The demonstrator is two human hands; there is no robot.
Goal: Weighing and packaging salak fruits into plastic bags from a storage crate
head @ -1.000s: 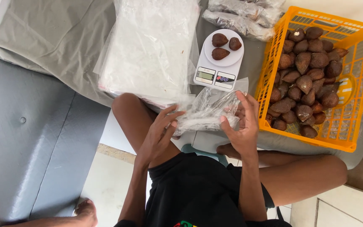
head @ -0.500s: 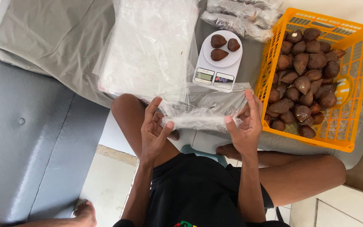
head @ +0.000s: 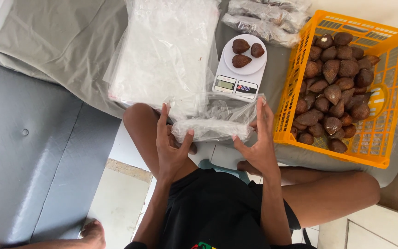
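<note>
A clear plastic bag (head: 213,127) is stretched between both my hands above my lap. My left hand (head: 171,143) pinches its left end between thumb and fingers. My right hand (head: 259,138) grips its right end the same way. Just beyond the bag stands a small white kitchen scale (head: 237,78) with three brown scaly fruits (head: 245,51) on its round platter. An orange plastic crate (head: 388,110) at the right holds several more of the same fruits (head: 332,92).
A stack of clear plastic bags (head: 162,50) lies left of the scale on a grey cloth (head: 65,41). Filled bags (head: 263,18) lie at the top. A grey cushioned bench (head: 28,157) is at left. Another person's foot (head: 90,233) shows at the bottom left.
My hands have moved apart and pulled the crumpled bag out flat between them. It now sits lower, closer to my body.
</note>
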